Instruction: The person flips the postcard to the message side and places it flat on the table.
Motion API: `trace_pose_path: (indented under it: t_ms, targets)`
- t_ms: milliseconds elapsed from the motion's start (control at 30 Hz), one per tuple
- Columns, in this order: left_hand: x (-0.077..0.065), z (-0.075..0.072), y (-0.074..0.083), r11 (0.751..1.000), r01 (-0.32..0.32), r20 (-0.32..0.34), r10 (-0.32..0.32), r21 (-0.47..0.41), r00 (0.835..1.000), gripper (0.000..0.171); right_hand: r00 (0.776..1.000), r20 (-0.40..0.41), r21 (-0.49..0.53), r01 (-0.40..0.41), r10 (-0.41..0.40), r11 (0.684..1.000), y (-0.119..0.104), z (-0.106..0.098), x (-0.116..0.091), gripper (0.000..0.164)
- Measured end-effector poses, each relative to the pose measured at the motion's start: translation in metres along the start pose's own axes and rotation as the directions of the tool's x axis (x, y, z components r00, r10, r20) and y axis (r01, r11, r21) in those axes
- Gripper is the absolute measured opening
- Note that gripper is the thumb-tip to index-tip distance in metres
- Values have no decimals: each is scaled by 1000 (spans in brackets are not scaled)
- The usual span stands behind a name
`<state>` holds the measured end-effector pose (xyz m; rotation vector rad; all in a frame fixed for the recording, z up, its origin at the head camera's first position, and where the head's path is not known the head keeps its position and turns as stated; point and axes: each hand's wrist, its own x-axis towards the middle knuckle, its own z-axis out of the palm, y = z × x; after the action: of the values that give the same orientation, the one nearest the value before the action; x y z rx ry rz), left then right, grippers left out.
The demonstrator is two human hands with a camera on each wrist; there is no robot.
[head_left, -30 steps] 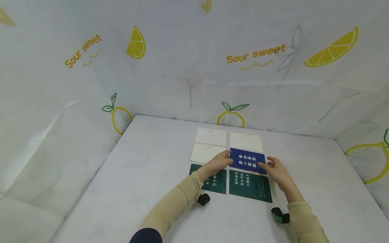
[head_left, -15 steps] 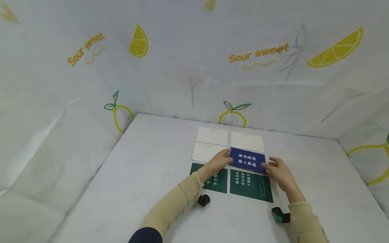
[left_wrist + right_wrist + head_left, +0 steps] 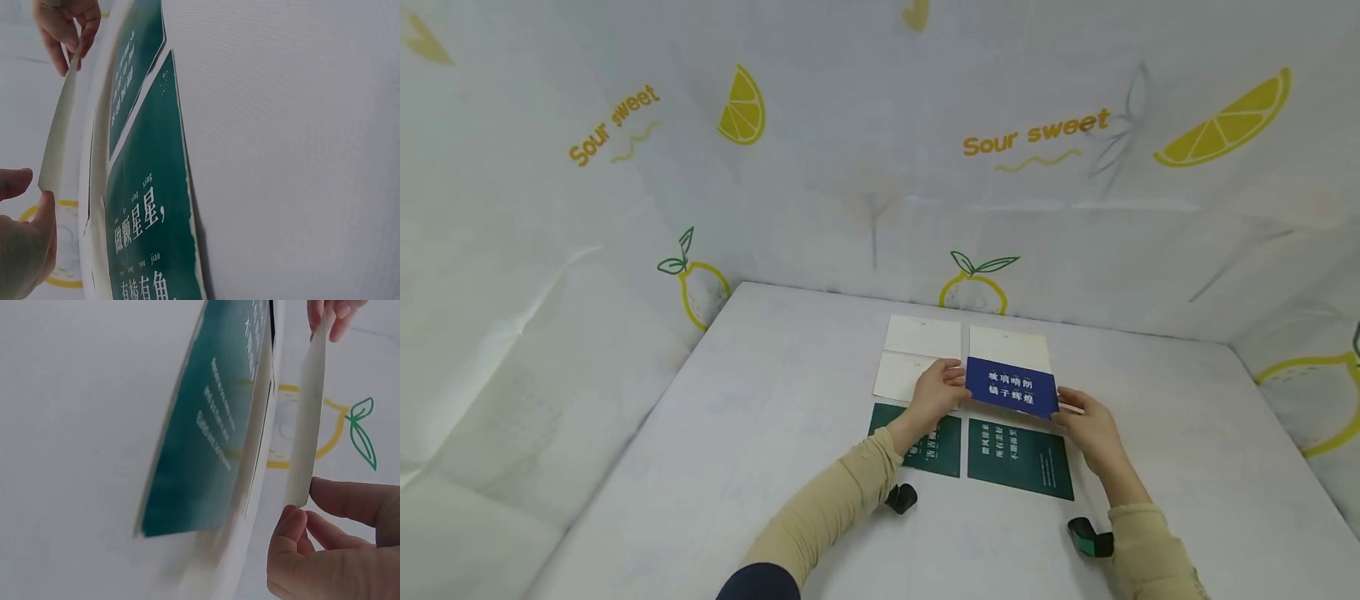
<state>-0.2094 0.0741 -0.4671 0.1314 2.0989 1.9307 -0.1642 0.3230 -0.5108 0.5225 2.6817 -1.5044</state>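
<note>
A blue card (image 3: 1011, 388) with white Chinese characters is held level above the table between both hands. My left hand (image 3: 934, 392) pinches its left end between thumb and fingers, and my right hand (image 3: 1090, 427) pinches the right end. From the left wrist, the card's pale underside (image 3: 59, 134) shows, lifted off the surface. Closest to me lie two dark green cards with white text, a left one (image 3: 942, 450) partly under my left forearm and a right one (image 3: 1021, 458). White cards lie beyond: a back-left one (image 3: 922, 335), a back-right one (image 3: 1009, 345) and a left-middle one (image 3: 898, 377).
The white-covered table (image 3: 760, 400) extends to both sides of the cards. A white wall sheet (image 3: 820, 192) printed with lemons rises behind its far edge. Small black objects show beside the left sleeve (image 3: 842, 500) and the right sleeve (image 3: 1150, 546).
The blue card has risen off the table and shifted slightly away from me, now overlapping the back-right white card in view. Both hands have moved up with it.
</note>
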Motion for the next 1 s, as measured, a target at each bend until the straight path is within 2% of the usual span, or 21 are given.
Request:
trace_pose_path:
  t_ms: [167,433,567,667,867,1000]
  targets:
    - [0,-2,-3,995,-76,-62,80,67,995,52,997,-64,3,40,-39,999,8,6,8,62]
    - [0,-4,-6,991,-99,-106,109,91,988,45,994,-96,52,52,-46,997,-11,8,-3,62]
    - [0,-5,-7,990,-111,-128,122,91,984,36,996,-79,50,46,-42,998,-42,4,-28,58]
    - [0,-4,-7,990,-114,-156,127,89,980,28,994,-102,41,43,-39,998,-54,2,-37,54]
    - [1,-4,-6,988,-111,-195,131,108,972,17,982,-167,64,106,-94,992,-15,7,-8,51]
    - [2,-4,-5,988,-118,-201,137,102,970,12,976,-203,59,89,-76,994,-1,11,3,48]
